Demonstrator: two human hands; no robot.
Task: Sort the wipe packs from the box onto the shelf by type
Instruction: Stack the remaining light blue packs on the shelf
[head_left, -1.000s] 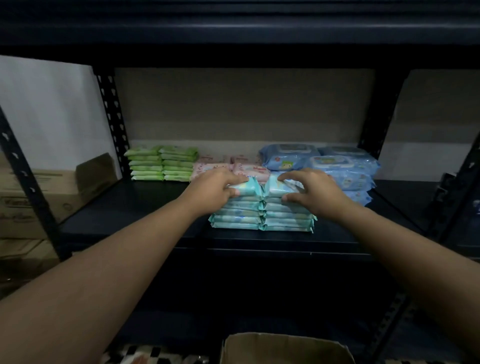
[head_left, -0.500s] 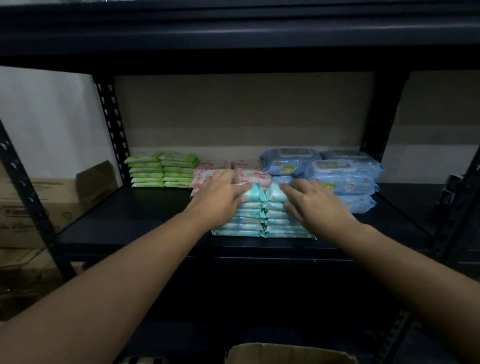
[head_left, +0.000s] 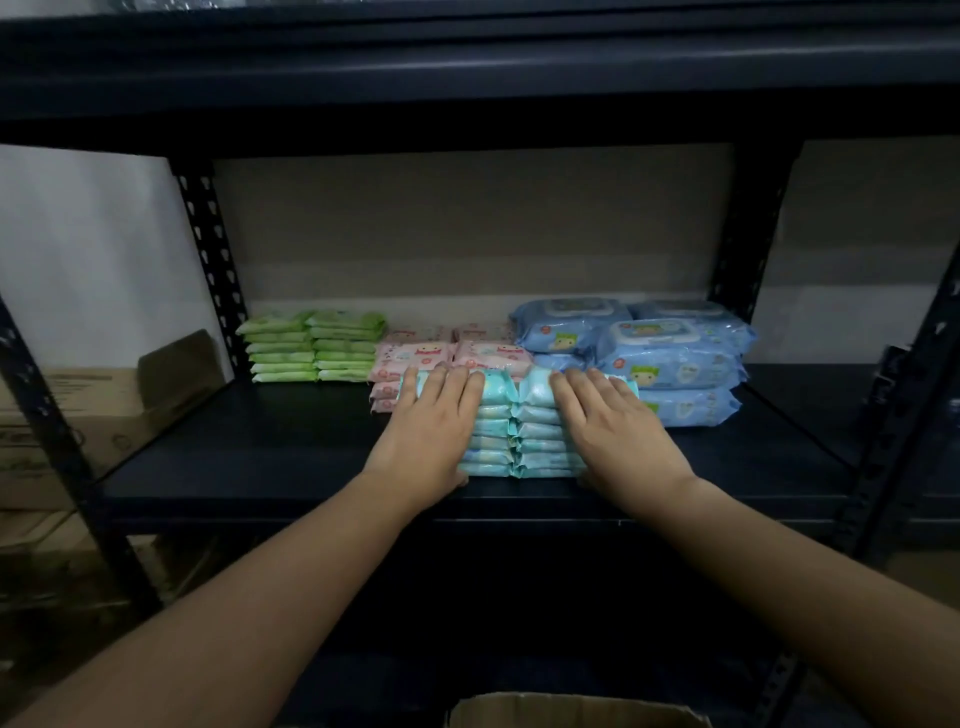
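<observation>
Flattened since the earlier frame, both hands, left hand (head_left: 434, 431) and right hand (head_left: 615, 434), fingers straight, press on teal wipe packs (head_left: 519, 441), frame centre, on shelf (head_left: 260, 462); box (head_left: 571, 712) bottom edge.

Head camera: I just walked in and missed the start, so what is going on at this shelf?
A person is stocking wipe packs by type. The left hand and right hand lie flat, fingers straight, on two side-by-side stacks of teal packs at the shelf front. Green packs, pink packs and large blue packs sit grouped behind. The box is below.
</observation>
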